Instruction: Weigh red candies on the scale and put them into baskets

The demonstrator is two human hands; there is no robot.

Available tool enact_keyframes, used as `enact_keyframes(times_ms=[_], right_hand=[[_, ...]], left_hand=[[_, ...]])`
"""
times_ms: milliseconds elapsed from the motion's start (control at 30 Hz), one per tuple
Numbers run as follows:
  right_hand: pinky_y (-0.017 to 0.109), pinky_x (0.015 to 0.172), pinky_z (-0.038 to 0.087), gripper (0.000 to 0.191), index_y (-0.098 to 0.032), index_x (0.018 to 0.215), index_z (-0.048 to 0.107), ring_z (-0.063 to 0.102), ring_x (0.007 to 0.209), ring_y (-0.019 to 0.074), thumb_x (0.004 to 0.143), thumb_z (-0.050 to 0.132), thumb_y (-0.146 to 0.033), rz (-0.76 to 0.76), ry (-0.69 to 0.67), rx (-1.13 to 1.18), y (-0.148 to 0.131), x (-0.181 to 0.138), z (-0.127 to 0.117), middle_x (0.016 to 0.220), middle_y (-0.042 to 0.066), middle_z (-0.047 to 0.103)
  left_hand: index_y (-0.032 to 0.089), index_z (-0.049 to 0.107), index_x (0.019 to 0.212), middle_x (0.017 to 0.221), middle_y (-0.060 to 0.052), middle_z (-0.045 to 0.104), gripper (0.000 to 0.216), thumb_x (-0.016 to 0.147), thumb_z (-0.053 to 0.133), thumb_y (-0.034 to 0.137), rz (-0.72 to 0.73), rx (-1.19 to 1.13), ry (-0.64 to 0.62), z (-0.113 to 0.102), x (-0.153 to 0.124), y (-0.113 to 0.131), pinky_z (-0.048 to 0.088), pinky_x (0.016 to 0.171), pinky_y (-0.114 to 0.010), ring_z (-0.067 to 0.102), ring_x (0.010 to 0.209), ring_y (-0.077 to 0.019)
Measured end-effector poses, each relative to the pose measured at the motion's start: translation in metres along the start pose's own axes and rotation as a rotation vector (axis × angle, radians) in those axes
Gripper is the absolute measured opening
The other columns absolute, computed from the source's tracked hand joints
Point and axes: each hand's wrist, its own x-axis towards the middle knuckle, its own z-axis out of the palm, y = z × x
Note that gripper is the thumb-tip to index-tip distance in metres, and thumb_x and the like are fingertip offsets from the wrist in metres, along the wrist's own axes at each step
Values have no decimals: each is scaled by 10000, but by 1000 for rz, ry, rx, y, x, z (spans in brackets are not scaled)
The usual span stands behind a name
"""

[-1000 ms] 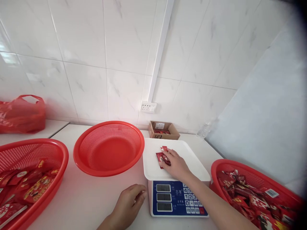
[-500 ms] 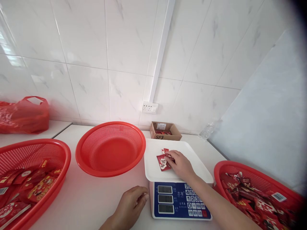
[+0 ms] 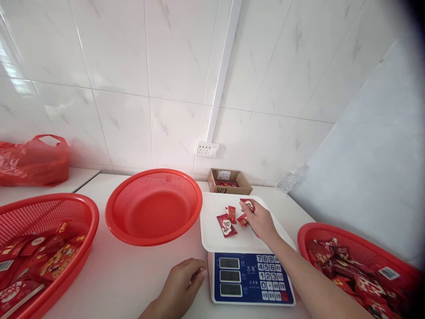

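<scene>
Shifted right and farther back across the white scale platter [image 3: 212, 237] since half a second ago: right hand [image 3: 261, 220], now off the red snack packets [image 3: 231, 214] previously under its palm. Four packets exposed and spread apart on the platter. Largest packet [image 3: 226, 225] nearest and leftmost, lying flat, white emblem face up, well clear of the fingers. Two smaller ones just left of the thumb. Farthest packet [image 3: 248, 204] at the index fingertip, near the platter's far right edge. Fingers lightly bent over the two closest packets; pinched or merely touched, not discernible. All packets glossy red with white print, crimped ends.

Left hand [image 3: 182, 285] unmoved, resting on the white table [image 3: 126, 270] just left of the digital scale [image 3: 254, 283], loosely curled, holding nothing.

Surroundings: empty red mesh basket [image 3: 154, 208] left of the platter; packet-filled red baskets at far left [image 3: 76, 208] and near right [image 3: 335, 232]; cardboard box [image 3: 229, 182] behind the scale; red plastic bag [image 3: 33, 160] far left.
</scene>
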Motion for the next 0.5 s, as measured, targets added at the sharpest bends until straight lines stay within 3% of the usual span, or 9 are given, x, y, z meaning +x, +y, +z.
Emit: enact_keyframes(times_ms=[333,500], right_hand=[[292,623,410,417,-207,701,583,608,666,203,783,416,-581,102,114,89,2,16,-5,704,47,690],[284,590,409,444,-197,679,618,599,620,191,762,443,-595,139,142,180,-13,25,-5,682,48,695]], left_hand=[[224,611,880,827,-9,654,218,898,399,271,12,19,10,1,1,0,439,620,-190,578,705,-130],[223,614,874,811,-9,657,211,891,405,250,37,40,9,2,0,0,438,624,-190,579,696,-132]])
